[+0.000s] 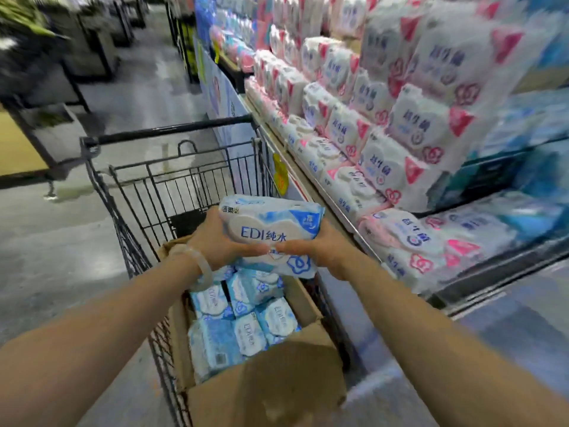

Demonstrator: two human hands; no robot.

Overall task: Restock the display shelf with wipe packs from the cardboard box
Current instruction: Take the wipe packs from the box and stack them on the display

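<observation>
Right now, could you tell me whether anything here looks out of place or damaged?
Nothing stands out. Both hands, left and right, hold a blue pack above the open box in the cart; the shelf packs sit in rows.

A wire shopping cart [184,180] stands on the grey floor [61,257] beside the display shelf [323,186]. An open cardboard box [295,380] of blue wipe packs [246,318] sits inside the cart. Pink-and-white packs [385,167] lie stacked along the shelf's front edge, blue packs [529,217] toward its right end.
</observation>
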